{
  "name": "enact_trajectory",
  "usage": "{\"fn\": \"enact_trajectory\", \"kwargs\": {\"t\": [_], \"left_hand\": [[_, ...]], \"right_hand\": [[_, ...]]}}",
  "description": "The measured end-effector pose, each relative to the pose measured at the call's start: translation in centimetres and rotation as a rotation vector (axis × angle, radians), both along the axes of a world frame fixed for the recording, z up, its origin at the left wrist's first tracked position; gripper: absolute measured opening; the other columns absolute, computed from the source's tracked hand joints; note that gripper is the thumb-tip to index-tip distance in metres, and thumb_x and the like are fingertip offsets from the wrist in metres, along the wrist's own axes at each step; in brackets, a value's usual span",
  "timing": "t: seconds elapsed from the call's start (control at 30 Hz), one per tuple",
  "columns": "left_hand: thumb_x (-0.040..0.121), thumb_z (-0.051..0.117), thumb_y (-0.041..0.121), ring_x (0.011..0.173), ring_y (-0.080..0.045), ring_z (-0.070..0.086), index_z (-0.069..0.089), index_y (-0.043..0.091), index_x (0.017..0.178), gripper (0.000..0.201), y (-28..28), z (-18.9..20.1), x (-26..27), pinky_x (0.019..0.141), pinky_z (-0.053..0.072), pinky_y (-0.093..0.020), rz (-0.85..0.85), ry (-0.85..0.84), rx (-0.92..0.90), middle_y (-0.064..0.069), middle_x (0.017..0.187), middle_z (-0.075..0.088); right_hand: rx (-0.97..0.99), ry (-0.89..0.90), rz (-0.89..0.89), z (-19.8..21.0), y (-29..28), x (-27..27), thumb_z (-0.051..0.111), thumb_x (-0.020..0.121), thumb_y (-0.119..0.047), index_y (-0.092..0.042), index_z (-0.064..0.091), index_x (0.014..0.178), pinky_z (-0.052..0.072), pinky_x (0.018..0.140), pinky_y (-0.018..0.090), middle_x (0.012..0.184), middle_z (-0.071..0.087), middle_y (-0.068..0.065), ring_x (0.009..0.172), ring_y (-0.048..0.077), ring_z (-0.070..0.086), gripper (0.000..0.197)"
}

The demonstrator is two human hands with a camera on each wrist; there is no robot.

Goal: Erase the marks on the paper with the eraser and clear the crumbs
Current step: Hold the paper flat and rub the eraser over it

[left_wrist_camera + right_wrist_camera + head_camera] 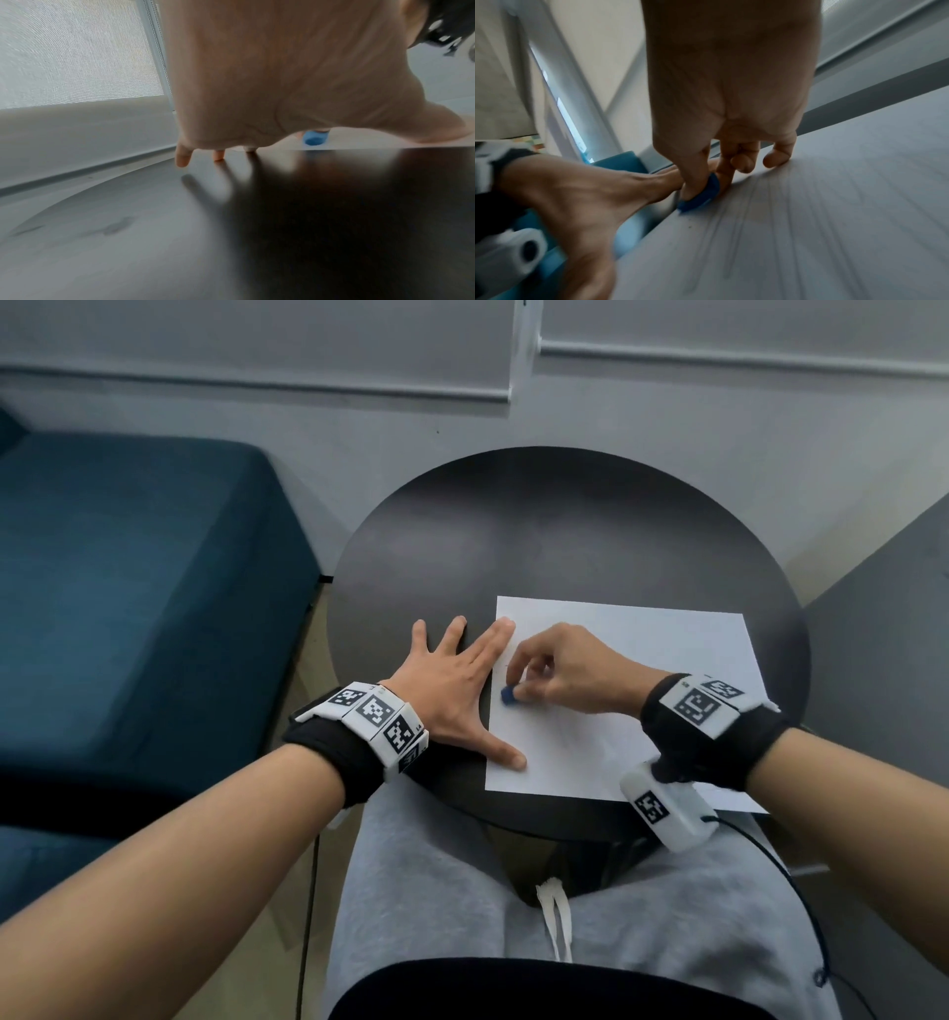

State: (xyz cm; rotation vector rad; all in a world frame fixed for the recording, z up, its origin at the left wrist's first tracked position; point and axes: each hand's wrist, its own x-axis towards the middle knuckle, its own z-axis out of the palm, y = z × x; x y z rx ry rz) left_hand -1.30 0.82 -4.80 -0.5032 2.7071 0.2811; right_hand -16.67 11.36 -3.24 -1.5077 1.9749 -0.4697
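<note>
1. The paper (642,690) lies on the right half of a round dark table (565,531), its near right corner reaching past the table's edge.
2. The left hand (457,690) lies flat with fingers spread wide. Its thumb and forefinger press the paper's left edge; the other fingers rest on the bare table.
3. The right hand (565,675) pinches a small blue eraser (508,695) between thumb and forefinger. The other fingers are curled, with the little fingertip touching the sheet.
4. The eraser touches the paper near its left edge, between the left thumb and forefinger.
5. From the right wrist, faint pencil lines run across the sheet, and a few dark specks lie just beside the eraser.
6. A blue sofa (128,582) stands left of the table; a grey wall with blinds is behind it.
7. Both wrists wear black bands with coded white blocks, and a cable hangs from the right one.
</note>
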Motion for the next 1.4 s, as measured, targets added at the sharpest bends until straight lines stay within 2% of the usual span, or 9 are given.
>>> {"fn": "enact_trajectory", "kwargs": {"t": [0.13,0.3,0.47,0.63,0.83,1.07,1.17,1.3,1.4], "left_hand": [[0.051,0.048,0.100,0.151,-0.032,-0.010,-0.025,0.025,0.153,0.146,0.3,-0.2,-0.3,0.113,-0.003,-0.069,-0.012,0.007,-0.008,0.011,0.164,-0.019],[0.052,0.049,0.099,0.151,-0.034,-0.011,-0.024,0.023,0.153,0.146,0.3,-0.2,-0.4,0.113,-0.003,-0.069,-0.012,-0.005,-0.002,0.012,0.163,-0.020],[0.052,0.046,0.101,0.150,-0.033,-0.011,-0.023,0.027,0.153,0.143,0.2,-0.2,-0.4,0.113,-0.002,-0.070,-0.031,-0.020,-0.035,0.013,0.162,-0.023],[0.052,0.045,0.101,0.150,-0.038,-0.008,-0.017,0.032,0.155,0.138,0.5,-0.1,-0.6,0.110,0.000,-0.074,-0.047,-0.036,-0.072,0.010,0.163,-0.022],[0.052,0.045,0.100,0.149,-0.041,-0.005,-0.020,0.039,0.152,0.134,0.6,0.4,-1.0,0.109,0.003,-0.076,-0.064,-0.072,-0.105,0.007,0.164,-0.019],[0.051,0.047,0.100,0.150,-0.039,-0.005,-0.018,0.032,0.154,0.139,0.7,0.6,-1.0,0.108,0.006,-0.077,-0.045,-0.074,-0.102,0.009,0.163,-0.020],[0.051,0.048,0.100,0.150,-0.039,-0.005,-0.023,0.033,0.152,0.140,0.8,0.7,-1.0,0.108,0.005,-0.077,-0.042,-0.076,-0.089,0.009,0.163,-0.019],[0.051,0.046,0.100,0.149,-0.041,-0.004,-0.016,0.029,0.155,0.140,0.8,0.6,-1.1,0.109,0.005,-0.076,-0.053,-0.087,-0.120,0.006,0.164,-0.020],[0.052,0.047,0.100,0.149,-0.043,-0.004,-0.017,0.029,0.155,0.140,0.8,0.7,-1.2,0.110,0.003,-0.075,-0.058,-0.096,-0.121,0.004,0.164,-0.020]], "right_hand": [[-0.104,0.018,-0.154,-0.6,-0.6,-1.0,0.069,0.080,-0.025,-0.022,0.070,0.088,0.048,0.072,0.031,0.069,0.059,-0.011,0.066,0.010,0.054,0.008],[0.004,-0.011,0.049,-0.2,0.8,0.4,0.072,0.079,-0.022,-0.026,0.073,0.086,0.036,0.060,0.020,0.067,0.058,-0.010,0.063,0.006,0.051,0.009],[-0.077,0.006,-0.128,0.3,-0.8,-2.0,0.070,0.080,-0.021,-0.021,0.071,0.086,0.037,0.059,0.022,0.065,0.061,-0.007,0.057,0.005,0.051,0.006],[0.031,-0.009,0.026,0.6,1.4,-0.9,0.073,0.078,-0.018,-0.023,0.074,0.085,0.035,0.054,0.012,0.068,0.058,-0.006,0.060,0.005,0.048,0.009],[-0.064,-0.021,-0.121,0.5,0.5,-1.9,0.070,0.079,-0.017,-0.021,0.072,0.084,0.036,0.056,0.018,0.064,0.058,-0.006,0.056,0.005,0.048,0.008],[-0.002,0.014,-0.025,0.9,0.9,-1.1,0.072,0.077,-0.022,-0.024,0.074,0.085,0.039,0.060,0.022,0.064,0.057,-0.010,0.060,0.005,0.050,0.008],[-0.044,0.027,-0.104,0.9,-0.3,-2.0,0.069,0.079,-0.021,-0.023,0.073,0.087,0.036,0.057,0.019,0.064,0.059,-0.008,0.057,0.004,0.051,0.008],[0.027,0.030,0.035,1.0,1.2,-1.3,0.070,0.079,-0.018,-0.022,0.074,0.087,0.037,0.055,0.013,0.068,0.059,-0.007,0.061,0.006,0.050,0.009],[0.048,0.038,0.040,1.0,0.9,-1.7,0.071,0.078,-0.019,-0.024,0.074,0.086,0.040,0.059,0.019,0.069,0.059,-0.008,0.064,0.007,0.052,0.009]]}}
